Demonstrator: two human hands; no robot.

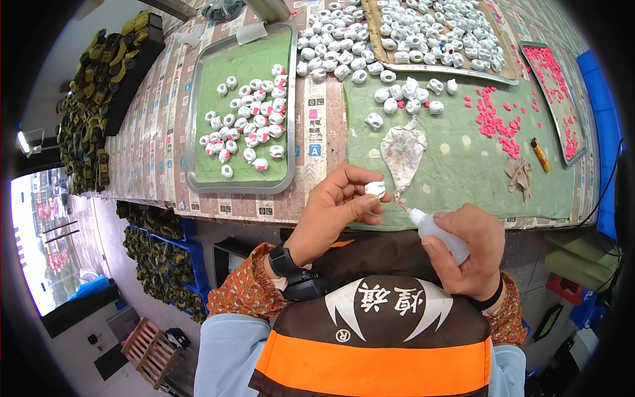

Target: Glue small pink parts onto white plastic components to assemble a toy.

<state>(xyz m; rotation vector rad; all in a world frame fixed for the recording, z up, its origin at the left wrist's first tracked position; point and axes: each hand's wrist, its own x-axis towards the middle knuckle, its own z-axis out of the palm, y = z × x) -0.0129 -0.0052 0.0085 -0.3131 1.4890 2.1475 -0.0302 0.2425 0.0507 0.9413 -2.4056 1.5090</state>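
Pinched between the thumb and fingers of my left hand (334, 206) is a small rounded white plastic piece (374, 189). My right hand (471, 246) is wrapped round a translucent white squeeze bottle (442, 237), tilted so its thin nozzle (403, 206) points up and left toward the piece. A small gap seems to separate the nozzle tip from the piece. Just beyond my hands a stained pale cloth (403, 151) lies on the green mat (456, 182). Past the cloth sits a loose group of similar white pieces (413, 106), some with pink parts.
A metal tray (192, 142) at left holds white pieces with pink parts. Many white pieces fill a cardboard-lined tray (456, 71) at the back. Small pink parts (496, 122) lie at right, near a narrow tray (574, 157), a yellow-orange tube (540, 155) and a crumpled beige rag (519, 177).
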